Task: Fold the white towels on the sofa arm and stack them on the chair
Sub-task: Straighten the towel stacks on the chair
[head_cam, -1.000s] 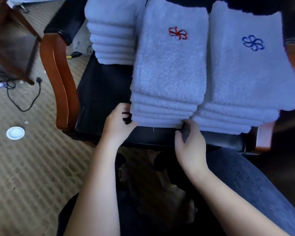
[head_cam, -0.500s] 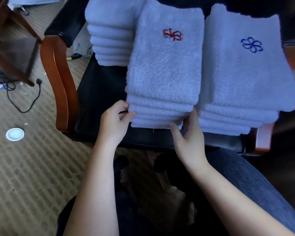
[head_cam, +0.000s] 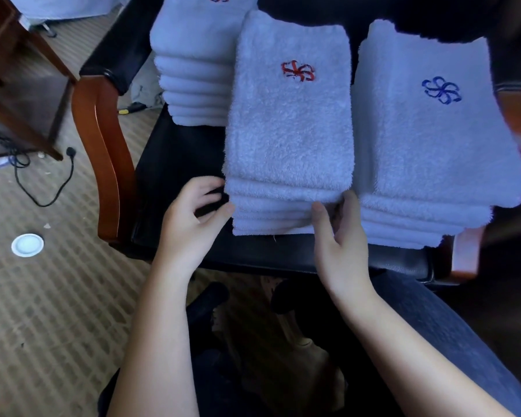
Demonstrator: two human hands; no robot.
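Three stacks of folded white towels sit on the black seat of the chair (head_cam: 181, 164). The middle stack (head_cam: 289, 136) has a red flower emblem on top. My left hand (head_cam: 193, 218) touches its near left corner with thumb and fingertips, fingers loosely curled. My right hand (head_cam: 340, 236) rests against its near right corner, thumb on the front edge and fingers between this stack and the right stack (head_cam: 433, 152), which bears a blue emblem. A third stack (head_cam: 193, 73) lies behind on the left.
The chair's wooden armrest (head_cam: 103, 164) curves along the left side. On the carpet lie a black cable with plug (head_cam: 57, 182) and a small white round lid (head_cam: 27, 244). A wooden table leg (head_cam: 27, 94) stands at far left. My jeans-clad leg (head_cam: 451, 341) is below right.
The middle stack has shifted away from me and to the left on the seat. Both hands followed its near corners, my right thumb now on its front edge.
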